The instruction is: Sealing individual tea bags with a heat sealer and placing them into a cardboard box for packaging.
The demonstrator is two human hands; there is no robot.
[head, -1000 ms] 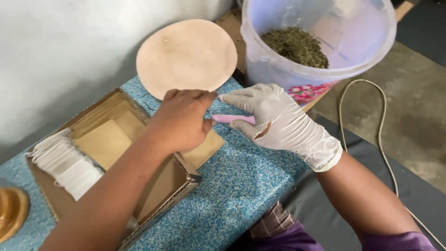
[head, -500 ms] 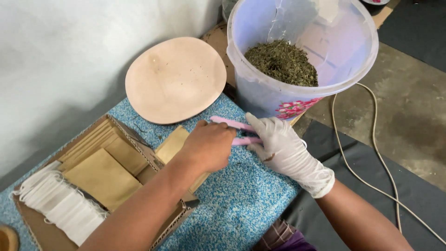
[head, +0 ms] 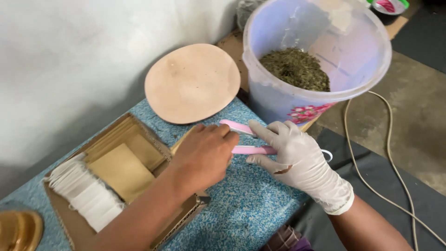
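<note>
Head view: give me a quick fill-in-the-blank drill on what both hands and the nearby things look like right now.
1. The right hand wears a white ____.
2. Both hands meet on a ____-coloured handle, the left hand bare.
3. The plastic bucket holds dried ____ leaves.
4. White and tan sachets sit in a ____ box on the blue table.

Missing words: glove; pink; green; cardboard

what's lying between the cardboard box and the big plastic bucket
In the head view, both hands, the bare left hand and gloved right hand, meet there over the blue speckled table, on a pink tool.
</note>
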